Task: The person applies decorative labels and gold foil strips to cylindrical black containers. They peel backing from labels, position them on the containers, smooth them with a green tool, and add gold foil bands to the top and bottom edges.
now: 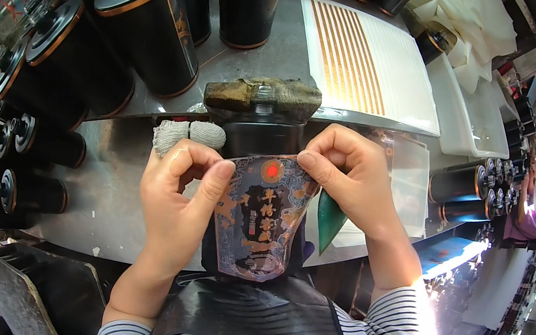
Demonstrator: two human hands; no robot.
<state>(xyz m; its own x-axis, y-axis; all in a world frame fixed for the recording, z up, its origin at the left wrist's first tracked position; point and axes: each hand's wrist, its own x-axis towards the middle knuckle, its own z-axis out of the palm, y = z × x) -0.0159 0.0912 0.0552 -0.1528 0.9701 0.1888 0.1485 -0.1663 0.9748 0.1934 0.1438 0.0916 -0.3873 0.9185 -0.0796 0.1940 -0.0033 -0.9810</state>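
A black bottle lies neck away from me, its neck at a worn, brownish padded rest. Across its front is a patterned label in dark grey, copper and blue, with a red dot near the top. My left hand pinches the label's upper left corner between thumb and finger. At the upper right corner, my right hand pinches it the same way. A green pointed scraper sticks out below my right hand; whether the palm holds it is hidden. Beside my left knuckles is a grey cloth-wrapped roll.
Large black lidded canisters with copper rims crowd the far left. A sheet with copper strips lies at the back right, beside a white tray. More black bottles lie stacked at right. A dark bin stands lower left.
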